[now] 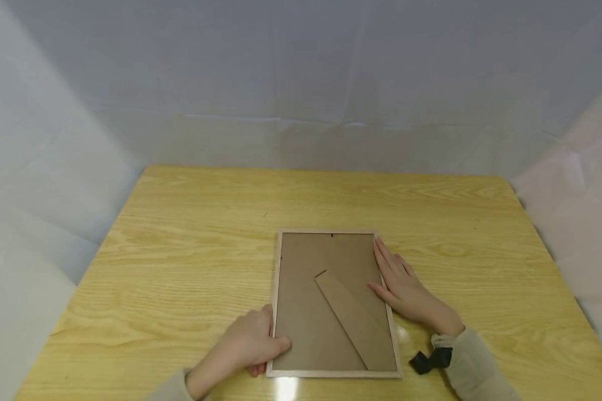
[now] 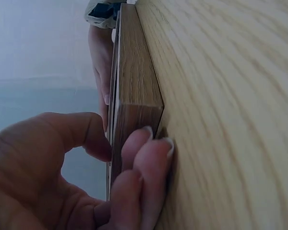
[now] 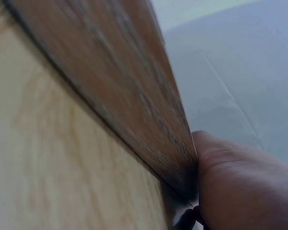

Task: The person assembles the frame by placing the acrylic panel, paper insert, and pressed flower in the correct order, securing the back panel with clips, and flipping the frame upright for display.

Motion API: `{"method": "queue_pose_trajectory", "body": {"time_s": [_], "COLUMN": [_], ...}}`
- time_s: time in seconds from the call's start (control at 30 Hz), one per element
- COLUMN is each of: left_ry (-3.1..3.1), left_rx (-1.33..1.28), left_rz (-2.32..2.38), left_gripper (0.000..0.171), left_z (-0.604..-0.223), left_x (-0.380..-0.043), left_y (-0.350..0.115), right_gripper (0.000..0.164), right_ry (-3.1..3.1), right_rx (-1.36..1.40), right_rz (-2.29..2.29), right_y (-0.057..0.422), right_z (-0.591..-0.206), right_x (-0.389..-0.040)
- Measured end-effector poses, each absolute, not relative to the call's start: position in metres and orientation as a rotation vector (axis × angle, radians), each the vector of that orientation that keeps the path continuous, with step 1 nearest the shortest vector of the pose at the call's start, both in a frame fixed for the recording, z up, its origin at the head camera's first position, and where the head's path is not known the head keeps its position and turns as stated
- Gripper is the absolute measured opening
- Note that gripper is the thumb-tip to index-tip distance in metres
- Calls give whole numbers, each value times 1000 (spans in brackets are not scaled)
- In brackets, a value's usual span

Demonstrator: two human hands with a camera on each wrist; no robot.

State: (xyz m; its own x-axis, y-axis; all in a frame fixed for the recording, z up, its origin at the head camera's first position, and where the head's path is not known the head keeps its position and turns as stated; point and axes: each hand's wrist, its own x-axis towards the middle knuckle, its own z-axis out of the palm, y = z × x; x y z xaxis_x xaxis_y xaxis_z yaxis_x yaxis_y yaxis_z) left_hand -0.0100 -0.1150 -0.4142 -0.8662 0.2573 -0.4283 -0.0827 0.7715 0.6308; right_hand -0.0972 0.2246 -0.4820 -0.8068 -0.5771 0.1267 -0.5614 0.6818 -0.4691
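Observation:
A picture frame [image 1: 301, 323] lies face down on the table, its brown backing and slanted easel leg [image 1: 348, 320] facing up. At its lower left edge my left hand [image 1: 248, 340] grips the frame, thumb over the backing. In the left wrist view the fingertips [image 2: 151, 158] of that hand press against the wooden side [image 2: 137, 62], low by the tabletop. Along the upper right edge rests my right hand [image 1: 403, 287], its fingers straight and its thumb on the backing. The right wrist view shows the wooden side [image 3: 115, 81] close up, with the right hand [image 3: 245, 187] partly visible.
The frame sits near the front of a wood-grain table [image 1: 180, 250]. Pale sheeting [image 1: 301, 83] hangs behind the table and at both sides. A black strap [image 1: 431, 359] hangs by the right sleeve [image 1: 476, 362].

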Motion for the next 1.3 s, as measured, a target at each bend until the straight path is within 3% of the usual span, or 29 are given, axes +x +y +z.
{"method": "queue_pose_trajectory", "body": {"time_s": [0.8, 1.3], "left_ry": [2671, 2765], "left_rx": [65, 56], "left_rz": [742, 536], "left_gripper": [28, 39], "left_z": [-417, -421], "left_x": [-3, -8], "left_y": [-103, -99], "right_gripper": [81, 81], "right_ry": [2833, 2832], "right_rx": [-936, -924], "right_rz": [-756, -772], "right_y": [225, 225], "right_z": [-480, -481], "right_x": [-98, -97]}}
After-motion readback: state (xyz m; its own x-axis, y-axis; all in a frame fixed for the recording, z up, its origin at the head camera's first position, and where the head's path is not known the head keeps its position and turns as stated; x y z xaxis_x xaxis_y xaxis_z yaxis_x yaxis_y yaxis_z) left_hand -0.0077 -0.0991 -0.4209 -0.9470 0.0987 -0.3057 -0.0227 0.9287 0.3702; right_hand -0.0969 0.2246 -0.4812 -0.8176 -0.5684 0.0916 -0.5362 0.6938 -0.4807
